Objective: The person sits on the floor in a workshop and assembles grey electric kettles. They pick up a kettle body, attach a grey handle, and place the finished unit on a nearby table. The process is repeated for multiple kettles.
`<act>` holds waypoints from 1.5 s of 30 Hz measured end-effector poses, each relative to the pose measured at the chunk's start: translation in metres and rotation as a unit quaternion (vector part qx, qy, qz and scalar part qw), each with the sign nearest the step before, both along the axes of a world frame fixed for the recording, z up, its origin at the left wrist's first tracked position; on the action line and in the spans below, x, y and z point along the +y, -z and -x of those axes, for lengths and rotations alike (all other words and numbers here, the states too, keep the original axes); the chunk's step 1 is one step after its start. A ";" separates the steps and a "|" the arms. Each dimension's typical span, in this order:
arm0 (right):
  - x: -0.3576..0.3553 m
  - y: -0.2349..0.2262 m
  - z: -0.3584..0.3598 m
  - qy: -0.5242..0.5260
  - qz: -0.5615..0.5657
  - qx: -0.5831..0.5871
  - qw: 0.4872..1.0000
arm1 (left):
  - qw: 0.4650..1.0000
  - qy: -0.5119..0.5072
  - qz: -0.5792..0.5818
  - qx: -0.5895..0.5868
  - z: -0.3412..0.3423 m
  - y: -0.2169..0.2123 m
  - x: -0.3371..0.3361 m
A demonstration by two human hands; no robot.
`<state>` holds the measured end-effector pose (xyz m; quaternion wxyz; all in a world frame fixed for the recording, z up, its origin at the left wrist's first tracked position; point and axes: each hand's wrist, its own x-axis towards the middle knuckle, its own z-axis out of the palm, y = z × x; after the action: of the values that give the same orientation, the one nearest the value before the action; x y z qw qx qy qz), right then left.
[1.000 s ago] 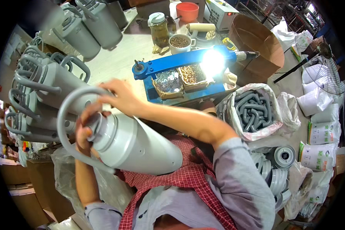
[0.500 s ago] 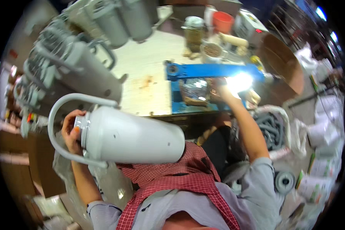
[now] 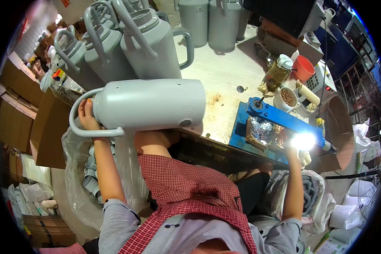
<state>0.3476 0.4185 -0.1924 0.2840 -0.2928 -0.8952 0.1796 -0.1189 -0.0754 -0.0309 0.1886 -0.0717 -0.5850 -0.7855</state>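
A large pale grey thermos jug point(image 3: 152, 103) lies on its side at the front left of the table, its base toward the right. My left hand point(image 3: 88, 115) is closed around its neck, inside the curved carrying handle point(image 3: 74, 116). Part of the fingers is hidden behind the neck. My right hand point(image 3: 290, 146) reaches under a blue metal lever arm point(image 3: 279, 114), at a small tray of copper-coloured pieces point(image 3: 279, 133). Lamp glare and the arm hide its fingers. Beside it sits a box of silvery small parts point(image 3: 260, 130).
Several upright grey jugs point(image 3: 150, 46) crowd the table's left and back. A mug of brown bits point(image 3: 287, 98), a jar point(image 3: 278, 70) and a red cup point(image 3: 303, 67) stand at the right. A plastic bag of grey parts point(image 3: 91, 173) is below left, a bag of handles point(image 3: 310, 192) below right.
The thermos jug, held in my left hand, has gone from over my lap up to the table's front edge. My right hand stays by the small trays. The view has shifted.
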 end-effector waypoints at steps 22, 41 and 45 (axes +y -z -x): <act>-0.067 -0.222 0.140 -0.250 -0.061 -0.021 0.966 | 0.989 0.118 0.015 -0.081 -0.072 0.024 -0.002; -0.061 -0.251 0.158 -0.248 0.115 -0.215 0.938 | 0.982 0.110 0.138 0.061 -0.065 0.040 0.003; -0.062 -0.230 0.143 -0.238 -0.036 -0.093 0.966 | 0.987 0.146 0.069 -0.012 -0.070 0.044 0.004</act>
<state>0.2049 0.3568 0.0379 0.1586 -0.0763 -0.9674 0.1821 -0.0491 -0.0717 -0.0754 0.0597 -0.1593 -0.6232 -0.7633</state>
